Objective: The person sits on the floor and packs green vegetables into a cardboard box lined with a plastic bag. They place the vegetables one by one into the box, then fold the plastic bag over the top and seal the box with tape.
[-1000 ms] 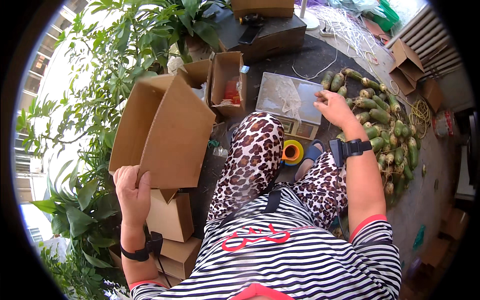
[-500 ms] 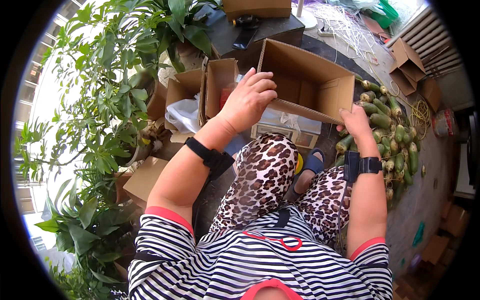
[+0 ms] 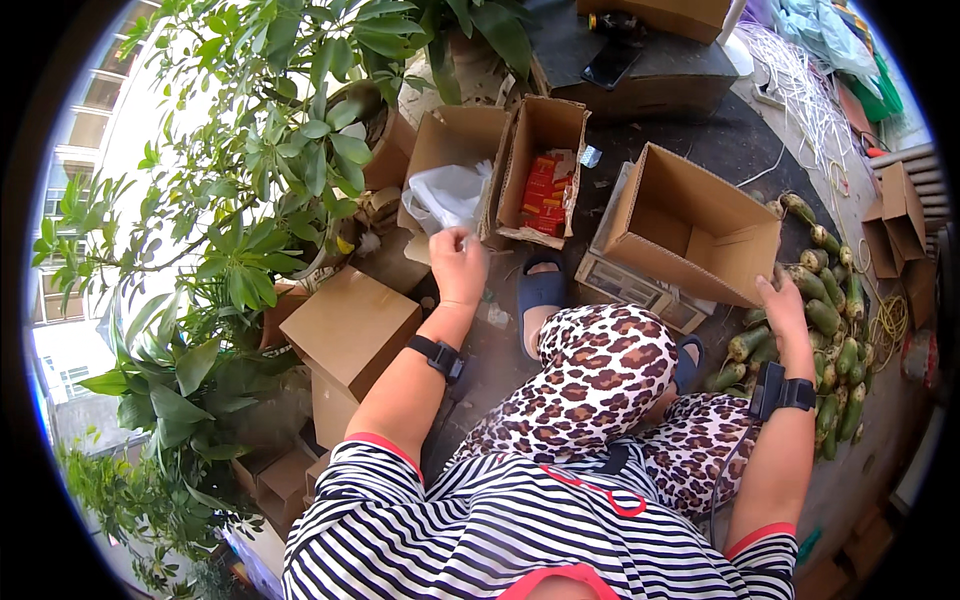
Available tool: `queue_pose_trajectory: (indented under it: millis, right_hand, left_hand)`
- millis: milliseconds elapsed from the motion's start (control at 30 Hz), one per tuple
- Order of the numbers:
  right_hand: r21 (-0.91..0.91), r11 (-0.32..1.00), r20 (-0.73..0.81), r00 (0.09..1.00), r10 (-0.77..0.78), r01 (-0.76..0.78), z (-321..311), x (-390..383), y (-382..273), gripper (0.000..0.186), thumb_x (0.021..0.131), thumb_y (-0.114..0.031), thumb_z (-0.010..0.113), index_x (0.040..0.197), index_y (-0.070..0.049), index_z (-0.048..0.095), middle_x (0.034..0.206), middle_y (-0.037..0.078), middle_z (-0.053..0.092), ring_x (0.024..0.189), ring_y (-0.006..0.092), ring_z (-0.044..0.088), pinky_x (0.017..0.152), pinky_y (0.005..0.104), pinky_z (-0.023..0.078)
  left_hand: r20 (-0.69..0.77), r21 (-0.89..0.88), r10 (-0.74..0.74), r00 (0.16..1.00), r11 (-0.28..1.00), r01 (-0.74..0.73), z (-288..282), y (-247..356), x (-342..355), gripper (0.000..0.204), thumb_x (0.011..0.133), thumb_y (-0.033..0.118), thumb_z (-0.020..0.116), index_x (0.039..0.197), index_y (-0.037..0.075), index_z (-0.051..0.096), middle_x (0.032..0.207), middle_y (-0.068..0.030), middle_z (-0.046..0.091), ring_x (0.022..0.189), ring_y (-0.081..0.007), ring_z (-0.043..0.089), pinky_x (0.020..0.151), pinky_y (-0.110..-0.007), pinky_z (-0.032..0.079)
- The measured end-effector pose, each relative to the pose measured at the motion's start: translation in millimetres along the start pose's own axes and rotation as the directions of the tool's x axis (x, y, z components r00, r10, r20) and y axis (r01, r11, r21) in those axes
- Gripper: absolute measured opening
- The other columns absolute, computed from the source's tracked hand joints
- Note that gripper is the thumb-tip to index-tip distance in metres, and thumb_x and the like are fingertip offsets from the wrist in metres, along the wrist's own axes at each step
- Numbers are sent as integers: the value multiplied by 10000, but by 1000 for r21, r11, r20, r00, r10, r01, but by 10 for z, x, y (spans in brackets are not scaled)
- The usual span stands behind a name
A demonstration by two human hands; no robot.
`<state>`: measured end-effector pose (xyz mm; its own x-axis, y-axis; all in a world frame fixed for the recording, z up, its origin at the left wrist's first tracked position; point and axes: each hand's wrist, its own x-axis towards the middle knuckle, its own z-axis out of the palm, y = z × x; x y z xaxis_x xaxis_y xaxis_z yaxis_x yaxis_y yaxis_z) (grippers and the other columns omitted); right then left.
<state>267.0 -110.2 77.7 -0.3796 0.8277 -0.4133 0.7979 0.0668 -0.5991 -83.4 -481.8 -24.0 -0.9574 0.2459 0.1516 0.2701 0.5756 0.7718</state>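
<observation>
An open cardboard box (image 3: 690, 212) rests tilted on a pale framed panel (image 3: 635, 283) in front of me. My right hand (image 3: 785, 303) grips its near right corner, thumb on the wall. Away from that box, my left hand (image 3: 460, 268) is closed at the near edge of a white plastic bag (image 3: 445, 195); whether the bag is between the fingers cannot be made out. The bag lies in a second open cardboard box (image 3: 468, 130). Beside it stands a narrower cardboard box (image 3: 552, 120) with red packets (image 3: 547, 192) inside.
A closed cardboard carton (image 3: 350, 325) is left of my left forearm, near leafy potted plants (image 3: 250, 190). Many green, gourd-like vegetables (image 3: 825, 315) are piled at right. A phone (image 3: 611, 65) lies on a dark block (image 3: 650, 90). Beyond are tangled white cords (image 3: 800, 75).
My left hand has let go of the large box and moved left to the white bag. The box has come down onto the panel, my right hand still on it. The view has swung left.
</observation>
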Motion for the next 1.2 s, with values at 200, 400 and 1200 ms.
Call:
queue_pose_trajectory:
  millis: [200,400,1200]
  right_hand:
    - [-9,961,-325,908,-263,275,-69,-205,-568,493,957,-139,602,1407,26,486,1331,171,589,1177,228,583,1020,348,440]
    - [218,843,-16,866,-500,491,481,-896,-1592,302,935,-31,607,1232,15,625,1130,75,672,985,139,629,876,276,508]
    - [88,899,709,607,-358,429,3332,-291,-2478,244,865,-131,671,1057,8,727,997,188,727,936,274,692,879,359,511]
  left_hand:
    - [412,-45,-747,521,555,831,-15,-337,441,233,946,224,643,1006,-1,620,823,-93,623,613,-161,555,523,-313,460]
    - [356,-176,-608,709,702,690,-7,-391,455,245,947,221,638,853,-4,610,649,-43,576,514,-147,506,461,-331,396]
    - [613,-663,-388,688,220,715,-304,-314,-187,113,959,135,638,1031,47,645,957,-11,654,830,-114,566,779,-287,470]
